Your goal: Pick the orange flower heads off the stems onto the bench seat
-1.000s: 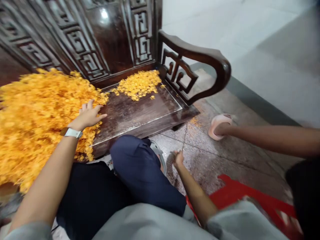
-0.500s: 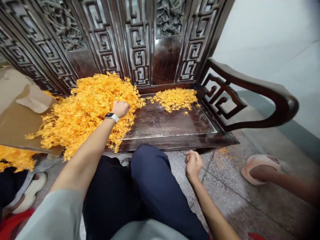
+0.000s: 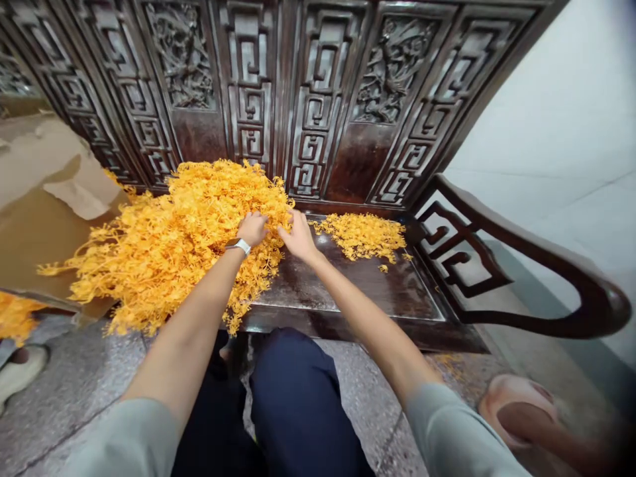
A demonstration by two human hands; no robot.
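A large heap of yellow-orange flower-like pieces (image 3: 199, 218) with thin, branching ends lies on the dark wooden bench (image 3: 318, 291). My left hand (image 3: 253, 228), with a watch at the wrist, rests against the right part of this heap, its fingers half bent and slightly apart. Just to its right, my right hand (image 3: 300, 235) reaches the heap's edge, thumb and fingers apart. Nothing held shows in either hand, though the fingertips partly blend into the yellow pieces. A smaller, flatter spread of loose yellow pieces (image 3: 362, 233) lies farther right on the seat.
A carved backrest (image 3: 322, 119) rises behind the heap, and a curved armrest (image 3: 527, 258) bounds the bench on the right. At left is an open cardboard box (image 3: 30, 245). Another person's shoe (image 3: 517, 397) is on the floor at right; a pale shoe (image 3: 22, 374) shows at left.
My right hand has risen from beside my knee to the heap's edge, opening from a closed pose. My left hand stays at the heap, its fingers looser. The camera view has shifted.
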